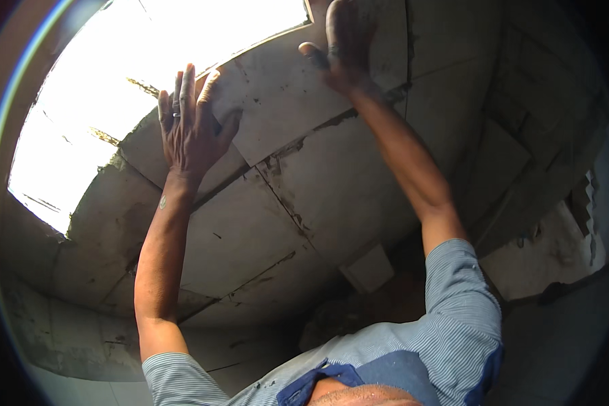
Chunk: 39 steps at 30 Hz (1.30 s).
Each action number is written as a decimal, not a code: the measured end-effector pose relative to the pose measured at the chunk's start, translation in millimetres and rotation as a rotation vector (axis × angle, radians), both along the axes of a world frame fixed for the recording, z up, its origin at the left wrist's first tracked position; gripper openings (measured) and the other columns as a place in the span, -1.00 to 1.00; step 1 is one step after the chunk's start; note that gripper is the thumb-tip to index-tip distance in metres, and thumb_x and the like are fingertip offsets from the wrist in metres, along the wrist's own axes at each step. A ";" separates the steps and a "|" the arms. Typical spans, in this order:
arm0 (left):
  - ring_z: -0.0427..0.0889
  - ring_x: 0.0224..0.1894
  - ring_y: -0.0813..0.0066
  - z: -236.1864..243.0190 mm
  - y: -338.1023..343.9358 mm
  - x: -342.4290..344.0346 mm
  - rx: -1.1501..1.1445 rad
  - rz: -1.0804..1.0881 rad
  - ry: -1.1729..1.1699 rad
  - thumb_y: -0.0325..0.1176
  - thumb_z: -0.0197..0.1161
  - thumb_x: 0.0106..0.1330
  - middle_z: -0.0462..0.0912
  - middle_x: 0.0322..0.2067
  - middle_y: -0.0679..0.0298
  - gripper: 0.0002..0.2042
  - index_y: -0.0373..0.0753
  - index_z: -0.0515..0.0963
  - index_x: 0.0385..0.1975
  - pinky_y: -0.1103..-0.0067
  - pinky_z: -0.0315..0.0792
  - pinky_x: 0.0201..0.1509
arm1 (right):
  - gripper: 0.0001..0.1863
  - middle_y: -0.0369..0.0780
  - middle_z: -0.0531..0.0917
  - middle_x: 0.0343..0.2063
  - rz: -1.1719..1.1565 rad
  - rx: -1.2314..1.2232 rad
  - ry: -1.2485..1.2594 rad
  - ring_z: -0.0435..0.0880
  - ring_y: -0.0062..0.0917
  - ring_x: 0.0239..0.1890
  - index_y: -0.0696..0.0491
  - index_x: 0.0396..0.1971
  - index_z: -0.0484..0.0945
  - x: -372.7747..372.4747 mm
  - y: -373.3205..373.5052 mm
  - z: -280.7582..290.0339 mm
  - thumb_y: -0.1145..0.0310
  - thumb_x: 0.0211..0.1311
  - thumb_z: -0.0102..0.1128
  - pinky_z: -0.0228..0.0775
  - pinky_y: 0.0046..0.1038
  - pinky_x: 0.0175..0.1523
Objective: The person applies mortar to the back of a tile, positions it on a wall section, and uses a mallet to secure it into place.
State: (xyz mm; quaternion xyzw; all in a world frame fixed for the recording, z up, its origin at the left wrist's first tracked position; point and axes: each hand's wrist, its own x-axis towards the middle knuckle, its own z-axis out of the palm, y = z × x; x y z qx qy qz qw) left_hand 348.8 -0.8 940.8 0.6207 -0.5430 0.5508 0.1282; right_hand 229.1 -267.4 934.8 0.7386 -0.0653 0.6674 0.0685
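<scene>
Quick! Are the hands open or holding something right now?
Left hand: open, fingers spread at the pale tiles, nothing visible in it.
Right hand: open, thumb out, at the tiles too, nothing visible held.

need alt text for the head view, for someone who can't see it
The person's spread left hand and right hand reach over large stained tiles. The left is at the edge of a bright white area; a striped blue shirt shows below.

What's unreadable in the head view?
All in the head view:
Right hand: finger details lost in shadow at the top edge.
Left hand: palm hidden behind its back.
Bright opening: scene beyond washed out by glare.
</scene>
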 end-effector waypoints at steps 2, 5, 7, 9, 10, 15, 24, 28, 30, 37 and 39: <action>0.11 0.38 0.23 2.2 1.9 5.1 -0.010 0.040 0.012 0.06 0.29 0.09 0.14 0.32 0.10 -0.29 -0.02 0.27 0.25 0.21 -0.17 0.42 | -0.12 0.04 -0.07 0.33 0.109 -0.040 -0.006 -0.12 -0.05 0.36 0.19 0.33 -0.19 -8.2 -13.0 -1.6 -0.20 0.30 -0.24 -0.44 0.15 0.32; 0.12 0.37 0.22 3.3 -7.6 -2.3 -0.025 0.018 0.012 0.05 0.30 0.09 0.16 0.31 0.12 -0.31 -0.02 0.28 0.24 0.21 -0.15 0.41 | -0.23 0.01 0.24 0.22 0.327 -0.101 -0.003 0.28 -0.07 0.21 0.27 0.24 0.12 1.1 -15.7 -1.4 -0.10 0.30 -0.13 -0.12 0.24 0.24; 0.13 0.37 0.22 0.3 -9.8 -2.3 -0.018 -0.035 0.018 0.06 0.30 0.09 0.20 0.29 0.14 -0.32 -0.02 0.29 0.23 0.21 -0.13 0.41 | -0.14 -0.03 0.01 0.36 -0.071 -0.062 -0.184 -0.05 -0.08 0.39 0.17 0.35 -0.14 10.1 20.0 5.3 -0.16 0.31 -0.19 -0.25 0.27 0.28; 0.14 0.36 0.23 1.0 -1.3 -1.3 -0.011 -0.002 0.010 0.07 0.30 0.08 0.23 0.26 0.15 -0.31 0.00 0.29 0.22 0.21 -0.12 0.41 | -0.13 -0.02 -0.01 0.36 -0.029 -0.005 -0.086 -0.09 -0.09 0.40 0.13 0.35 -0.08 4.7 34.2 7.6 -0.20 0.27 -0.14 -0.26 0.31 0.26; 0.14 0.36 0.23 -1.2 5.1 -2.0 -0.005 0.010 0.021 0.07 0.30 0.08 0.23 0.26 0.15 -0.31 0.00 0.29 0.22 0.21 -0.12 0.41 | -0.09 0.02 -0.09 0.37 0.004 0.009 -0.049 -0.17 -0.07 0.41 0.15 0.36 -0.20 -4.7 32.4 9.2 -0.24 0.28 -0.23 -0.41 0.22 0.31; 0.17 0.35 0.24 3.7 -9.3 -8.0 -0.031 0.025 0.005 0.07 0.30 0.08 0.29 0.20 0.17 -0.32 -0.01 0.30 0.21 0.20 -0.09 0.39 | -0.11 -0.01 -0.07 0.37 -0.056 -0.044 -0.093 -0.16 -0.09 0.41 0.15 0.34 -0.12 16.3 18.0 0.0 -0.25 0.27 -0.22 -0.38 0.25 0.29; 0.19 0.34 0.29 0.7 -4.0 -0.2 -0.042 0.015 0.010 0.08 0.29 0.09 0.31 0.18 0.23 -0.32 0.01 0.29 0.22 0.19 -0.10 0.39 | -0.09 0.00 0.00 0.35 -0.130 -0.095 0.021 -0.10 -0.14 0.41 0.18 0.33 -0.06 10.0 47.9 -7.4 -0.29 0.25 -0.28 -0.45 0.23 0.31; 0.21 0.32 0.28 3.8 -10.4 2.9 -0.057 -0.046 -0.024 0.08 0.29 0.07 0.34 0.15 0.22 -0.32 -0.03 0.29 0.20 0.19 -0.08 0.38 | -0.14 -0.04 0.24 0.25 -0.154 -0.114 -0.020 0.19 -0.20 0.29 0.12 0.30 0.07 25.6 63.1 -20.6 -0.21 0.20 -0.02 -0.25 0.30 0.26; 0.25 0.29 0.26 -4.1 -1.8 -0.7 -0.047 -0.044 -0.023 0.07 0.32 0.05 0.35 0.13 0.20 -0.30 -0.07 0.30 0.18 0.20 -0.06 0.36 | -0.10 0.01 0.08 0.31 -0.172 -0.108 0.066 0.01 -0.15 0.36 0.17 0.33 -0.05 11.1 66.3 -19.6 -0.25 0.24 -0.19 -0.40 0.23 0.31; 0.39 0.14 0.17 -0.5 -15.5 -3.0 -0.072 -0.029 -0.054 0.06 0.27 0.11 0.34 0.11 0.08 -0.34 -0.18 0.30 0.14 0.15 0.00 0.33 | -0.11 0.04 -0.04 0.37 -0.205 -0.182 0.073 -0.17 -0.11 0.43 0.21 0.36 -0.15 23.7 79.5 -18.2 -0.20 0.31 -0.26 -0.51 0.18 0.35; 0.40 0.12 0.15 6.5 -8.7 -3.0 -0.058 -0.014 -0.065 0.03 0.25 0.13 0.34 0.12 0.05 -0.37 -0.18 0.30 0.14 0.16 0.01 0.32 | -0.12 0.03 -0.04 0.37 -0.263 -0.153 0.238 -0.17 -0.11 0.43 0.21 0.36 -0.14 33.0 87.8 -15.6 -0.19 0.31 -0.24 -0.50 0.19 0.35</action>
